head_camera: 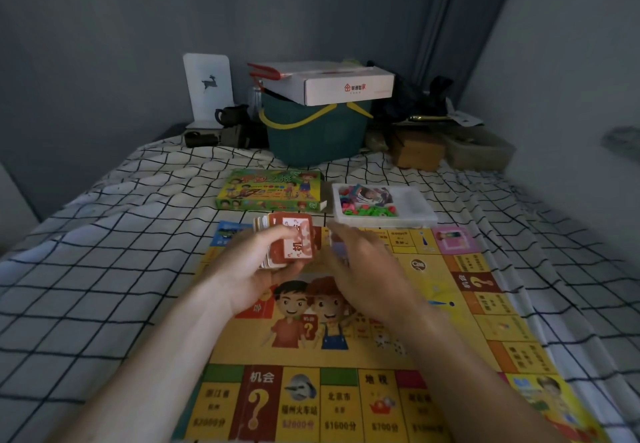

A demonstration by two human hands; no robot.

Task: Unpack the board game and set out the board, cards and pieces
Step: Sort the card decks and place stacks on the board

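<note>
yellow board (346,304), red cards (294,242), b/w checked sheet (104,252)

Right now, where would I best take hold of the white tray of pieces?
Probably the white tray by its bare right-hand rim, coming from the right: it lies flat beyond the board, and the coloured pieces crowd its left half.

The room is dim and blue-grey, lit softly from the camera side, so the game board (346,338) shows brightest while the far corner sinks into murk. Shadows are faint. Wide-angle bending curves the bed's (104,269) grid at the edges; the hands and printed text smear slightly.
</note>
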